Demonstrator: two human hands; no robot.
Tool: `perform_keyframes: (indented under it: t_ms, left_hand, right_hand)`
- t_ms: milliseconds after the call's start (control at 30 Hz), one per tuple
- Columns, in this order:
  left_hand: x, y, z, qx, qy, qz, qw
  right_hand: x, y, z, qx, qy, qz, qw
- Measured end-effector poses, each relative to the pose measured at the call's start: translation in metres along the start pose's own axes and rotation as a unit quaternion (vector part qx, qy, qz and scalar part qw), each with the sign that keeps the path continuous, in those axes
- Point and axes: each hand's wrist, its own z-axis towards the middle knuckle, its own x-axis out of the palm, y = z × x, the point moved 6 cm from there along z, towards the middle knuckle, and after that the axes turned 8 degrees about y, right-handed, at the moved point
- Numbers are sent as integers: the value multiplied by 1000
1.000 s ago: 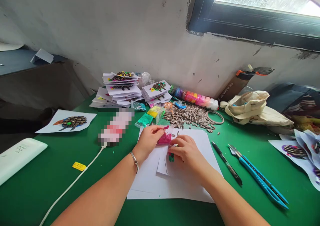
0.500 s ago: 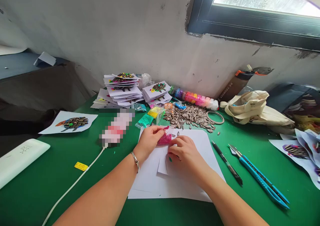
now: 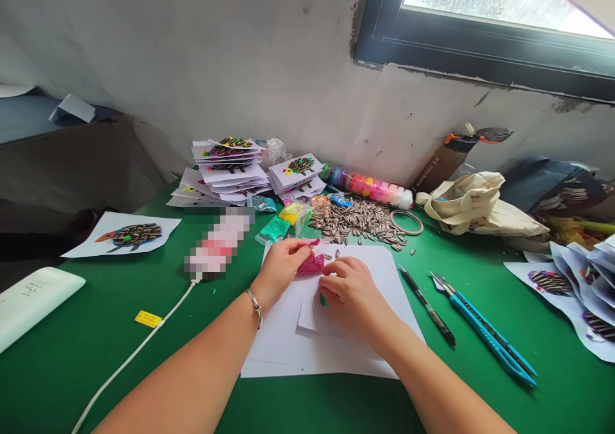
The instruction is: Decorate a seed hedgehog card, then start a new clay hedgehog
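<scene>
While the left hand [image 3: 282,264] pinches a small bright-magenta packet of soft clay [image 3: 311,265] between thumb and fingers, the right hand [image 3: 353,288] is curled just beside it, above small white paper cards [image 3: 307,315]; whether it grips something, I cannot tell. Under its fingers shows a bit of green material [image 3: 323,300]. Both hands are over large white paper sheets [image 3: 283,350] on the green counter [image 3: 115,293]. Beyond these lies a loose pile of striped sunflower seeds [image 3: 360,222]; to the right, a black pen [image 3: 427,306] and a blue utility knife [image 3: 487,333].
</scene>
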Motion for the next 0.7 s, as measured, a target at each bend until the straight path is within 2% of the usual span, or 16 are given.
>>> perform_keyframes:
  t_ms: [133,267,367,467,567,700]
  left_hand:
    - [0,-1,0,0,0,0,1000]
    - [0,1,0,-5,2,-3,1000]
    - [0,3,0,-12,4,-13,1000]
    - [0,3,-1,-15,8,-25,1000]
    - [0,1,-3,-15,8,-30,999]
    - [1,-2,-5,-17,8,-33,999]
  right_hand:
    - [-5,1,-2,-8,12,21,1000]
    - [-23,-3,-9,-12,2,46,999]
    - [-40,-19,-23,-8,-24,54,998]
    - [-49,-48,-42,50,-68,51,995]
    - [-41,-79,-59,132,-94,55,985]
    - [-18,-93,-62,147,-74,74,984]
